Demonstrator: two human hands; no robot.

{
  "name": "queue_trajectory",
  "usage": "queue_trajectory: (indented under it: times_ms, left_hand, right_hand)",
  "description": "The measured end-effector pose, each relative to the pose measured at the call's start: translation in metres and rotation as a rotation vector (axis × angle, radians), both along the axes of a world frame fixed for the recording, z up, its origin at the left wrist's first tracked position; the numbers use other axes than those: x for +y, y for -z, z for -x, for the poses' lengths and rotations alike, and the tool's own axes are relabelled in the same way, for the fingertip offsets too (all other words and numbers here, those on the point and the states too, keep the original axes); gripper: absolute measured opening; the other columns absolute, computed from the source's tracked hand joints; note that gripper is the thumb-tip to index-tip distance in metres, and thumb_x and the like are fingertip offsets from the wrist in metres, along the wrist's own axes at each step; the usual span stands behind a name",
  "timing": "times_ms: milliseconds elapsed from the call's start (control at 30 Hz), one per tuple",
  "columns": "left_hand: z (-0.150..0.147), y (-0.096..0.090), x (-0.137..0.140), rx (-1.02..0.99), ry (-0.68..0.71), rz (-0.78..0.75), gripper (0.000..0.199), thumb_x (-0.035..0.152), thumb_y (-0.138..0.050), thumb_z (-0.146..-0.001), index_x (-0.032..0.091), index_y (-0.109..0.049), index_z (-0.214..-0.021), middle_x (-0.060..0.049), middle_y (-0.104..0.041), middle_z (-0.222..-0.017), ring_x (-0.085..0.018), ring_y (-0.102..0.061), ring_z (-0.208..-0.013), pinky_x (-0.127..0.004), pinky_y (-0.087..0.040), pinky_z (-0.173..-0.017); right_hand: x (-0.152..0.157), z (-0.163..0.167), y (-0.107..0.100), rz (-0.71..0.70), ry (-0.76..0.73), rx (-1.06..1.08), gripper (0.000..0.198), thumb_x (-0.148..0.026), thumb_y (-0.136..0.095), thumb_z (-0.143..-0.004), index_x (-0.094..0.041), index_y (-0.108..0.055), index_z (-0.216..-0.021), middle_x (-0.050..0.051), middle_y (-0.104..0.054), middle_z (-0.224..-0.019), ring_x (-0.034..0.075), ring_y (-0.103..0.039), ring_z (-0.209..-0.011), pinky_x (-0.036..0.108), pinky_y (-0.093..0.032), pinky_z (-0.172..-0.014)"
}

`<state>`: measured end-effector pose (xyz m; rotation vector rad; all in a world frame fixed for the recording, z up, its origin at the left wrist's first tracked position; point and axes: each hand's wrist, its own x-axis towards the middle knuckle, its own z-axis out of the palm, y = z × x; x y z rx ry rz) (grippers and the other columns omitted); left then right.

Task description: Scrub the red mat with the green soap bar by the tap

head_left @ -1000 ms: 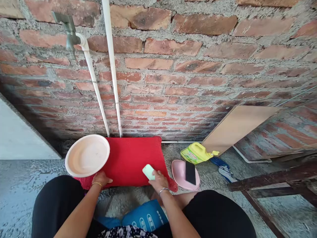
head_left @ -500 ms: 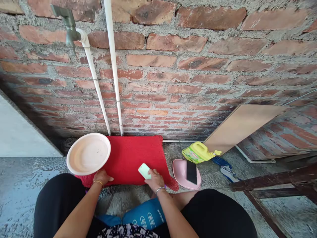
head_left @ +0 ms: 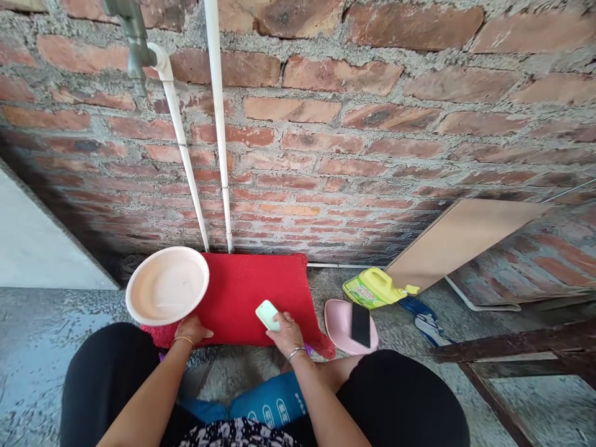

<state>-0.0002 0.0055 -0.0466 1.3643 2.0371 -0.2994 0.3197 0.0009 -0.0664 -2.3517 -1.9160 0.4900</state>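
Observation:
A red mat point(head_left: 254, 279) with a shaggy fringe lies spread over a low support at the foot of the wall. My right hand point(head_left: 286, 335) is closed round a pale green scrub brush point(head_left: 267, 315), flat-backed with rounded corners, at the mat's front right; its underside is hidden. At the front left edge, my left hand point(head_left: 192, 329) rests on the mat with the thumb stretched out, beside the rim of a pale pink basin point(head_left: 167, 285). The basin stands on the mat's left end and hides part of that hand's fingers.
Right of the mat, a pink dish point(head_left: 338, 323) holds a black phone-like slab point(head_left: 360, 325). Behind it lies a yellow detergent jug point(head_left: 372, 288). A tan board point(head_left: 456, 239), blue-and-white slippers point(head_left: 426, 320) and a wooden frame point(head_left: 512, 344) are farther right. A tap point(head_left: 135, 49) and white pipes line the brick wall.
My right hand has shifted slightly left and away from me with the green brush, over the mat. The left hand stays in place. The camera view has tilted a little.

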Motion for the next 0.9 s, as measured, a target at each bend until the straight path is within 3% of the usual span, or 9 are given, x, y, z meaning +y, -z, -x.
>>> queue_trajectory:
  times_ms: [133, 267, 333, 400, 467, 600, 700, 767, 900]
  left_hand:
    - [-0.001, -0.001, 0.001, 0.024, -0.022, 0.014, 0.063, 0.048, -0.072, -0.051, 0.015, -0.062, -0.104, -0.017, -0.063, -0.118, -0.030, -0.059, -0.109, -0.033, -0.047, -0.084]
    - [-0.002, -0.003, 0.003, 0.015, -0.029, 0.033, 0.063, 0.046, -0.072, -0.050, 0.014, -0.063, -0.105, -0.017, -0.064, -0.116, -0.029, -0.060, -0.107, -0.033, -0.048, -0.084]
    - [-0.003, -0.004, 0.003, 0.010, -0.037, 0.040, 0.063, 0.045, -0.072, -0.050, 0.015, -0.063, -0.104, -0.016, -0.064, -0.115, -0.029, -0.060, -0.106, -0.033, -0.048, -0.083]
    - [-0.003, -0.005, 0.003, 0.011, -0.043, 0.042, 0.063, 0.045, -0.072, -0.049, 0.015, -0.063, -0.104, -0.016, -0.064, -0.116, -0.029, -0.060, -0.106, -0.033, -0.048, -0.084]
    - [-0.003, -0.006, 0.002, 0.014, -0.045, 0.038, 0.063, 0.045, -0.072, -0.049, 0.014, -0.063, -0.104, -0.016, -0.064, -0.116, -0.029, -0.060, -0.107, -0.033, -0.048, -0.084]
    - [-0.002, -0.004, 0.000, 0.021, -0.036, 0.013, 0.062, 0.046, -0.071, -0.051, 0.014, -0.061, -0.104, -0.017, -0.063, -0.117, -0.029, -0.059, -0.108, -0.033, -0.048, -0.085]
    - [-0.002, -0.002, 0.000, 0.027, -0.040, 0.012, 0.063, 0.047, -0.071, -0.051, 0.014, -0.061, -0.104, -0.017, -0.063, -0.117, -0.029, -0.059, -0.108, -0.034, -0.049, -0.084]
    - [-0.003, -0.001, 0.000, 0.032, -0.054, 0.014, 0.063, 0.047, -0.071, -0.050, 0.015, -0.060, -0.104, -0.016, -0.063, -0.117, -0.029, -0.058, -0.109, -0.034, -0.049, -0.084]
    - [-0.003, -0.001, 0.002, 0.023, -0.056, 0.021, 0.064, 0.045, -0.071, -0.050, 0.014, -0.060, -0.105, -0.017, -0.062, -0.118, -0.030, -0.059, -0.108, -0.035, -0.048, -0.086]
  right_hand:
    - [-0.001, -0.018, -0.003, 0.048, 0.046, 0.013, 0.030, -0.042, -0.055, -0.085, -0.020, -0.058, -0.106, 0.005, -0.059, -0.106, 0.016, -0.059, -0.087, 0.032, -0.048, -0.074]
    - [0.004, -0.056, -0.020, 0.072, 0.308, -0.017, 0.029, -0.045, -0.060, -0.075, -0.023, -0.061, -0.094, 0.005, -0.060, -0.093, 0.019, -0.061, -0.076, 0.029, -0.042, -0.063]
    - [0.008, -0.055, -0.027, 0.018, 0.369, -0.003, 0.029, -0.044, -0.058, -0.075, -0.021, -0.061, -0.092, 0.005, -0.061, -0.086, 0.018, -0.060, -0.073, 0.028, -0.041, -0.063]
    - [0.011, -0.033, -0.033, -0.065, 0.268, 0.052, 0.027, -0.042, -0.059, -0.074, -0.021, -0.062, -0.091, 0.004, -0.060, -0.084, 0.017, -0.058, -0.073, 0.027, -0.041, -0.065]
    - [0.009, 0.003, -0.035, -0.112, 0.065, 0.113, 0.026, -0.039, -0.062, -0.071, -0.022, -0.062, -0.092, 0.003, -0.059, -0.088, 0.017, -0.057, -0.078, 0.026, -0.041, -0.071]
    - [0.000, 0.078, -0.035, 0.004, -0.351, 0.114, 0.027, -0.034, -0.066, -0.067, -0.026, -0.063, -0.093, 0.003, -0.058, -0.097, 0.020, -0.054, -0.091, 0.029, -0.037, -0.080]
    - [0.000, 0.094, -0.036, 0.083, -0.467, 0.068, 0.029, -0.034, -0.065, -0.068, -0.027, -0.062, -0.096, 0.004, -0.057, -0.103, 0.022, -0.053, -0.098, 0.033, -0.035, -0.084]
    - [0.004, 0.077, -0.039, 0.096, -0.389, 0.042, 0.029, -0.034, -0.064, -0.068, -0.027, -0.062, -0.097, 0.004, -0.057, -0.103, 0.022, -0.054, -0.097, 0.033, -0.035, -0.082]
    - [0.017, 0.011, -0.049, 0.137, 0.028, -0.056, 0.032, -0.038, -0.061, -0.072, -0.025, -0.061, -0.102, 0.007, -0.058, -0.101, 0.022, -0.058, -0.091, 0.031, -0.038, -0.074]
